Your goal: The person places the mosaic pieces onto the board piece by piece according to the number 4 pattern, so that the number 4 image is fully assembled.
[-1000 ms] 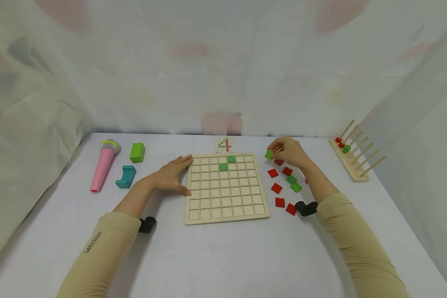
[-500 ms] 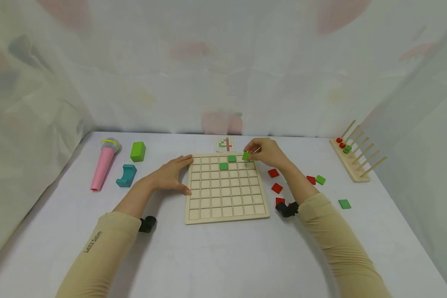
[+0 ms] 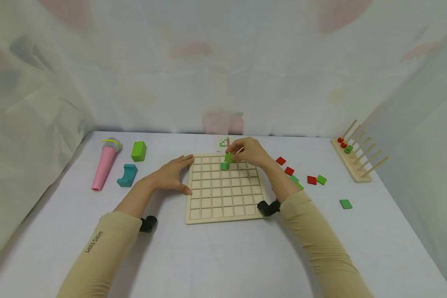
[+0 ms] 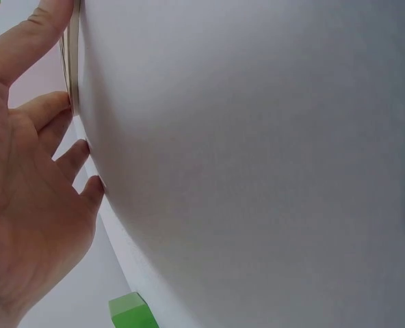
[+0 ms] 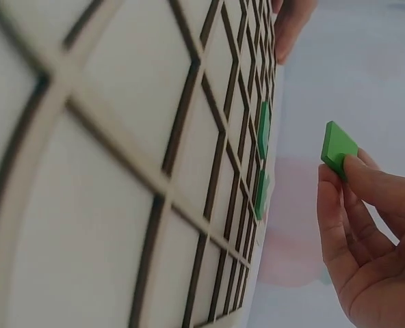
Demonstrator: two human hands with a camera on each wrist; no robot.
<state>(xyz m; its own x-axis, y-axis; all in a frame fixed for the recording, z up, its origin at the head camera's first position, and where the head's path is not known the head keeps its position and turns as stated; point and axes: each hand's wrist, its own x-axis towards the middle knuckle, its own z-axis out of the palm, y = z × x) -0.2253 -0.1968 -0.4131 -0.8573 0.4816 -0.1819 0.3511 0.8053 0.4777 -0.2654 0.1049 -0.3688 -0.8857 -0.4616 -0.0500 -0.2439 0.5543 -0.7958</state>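
Note:
Between thumb and fingers, my right hand [image 3: 250,151] pinches a green square tile [image 5: 341,146] above the far rows of a wooden grid board [image 3: 211,193]. The held tile is clear of the grid in the right wrist view. A green tile [image 3: 224,166] lies in a cell of the board; the right wrist view shows two green tiles on it, one hidden by my hand in the head view. My left hand [image 3: 170,175] rests against the board's left edge, fingers spread, thumb and fingertips touching the rim.
Red tiles [image 3: 289,170] and green tiles [image 3: 321,179] lie right of the board. Behind it is a small pattern card [image 3: 223,144], partly covered. A pink microphone [image 3: 105,165], green block [image 3: 138,151] and teal block [image 3: 127,175] sit left; a peg stand [image 3: 352,161] sits far right.
My right hand has carried the green tile leftward, from beside the loose tiles to over the board's far rows. My left hand has stayed at the board's edge.

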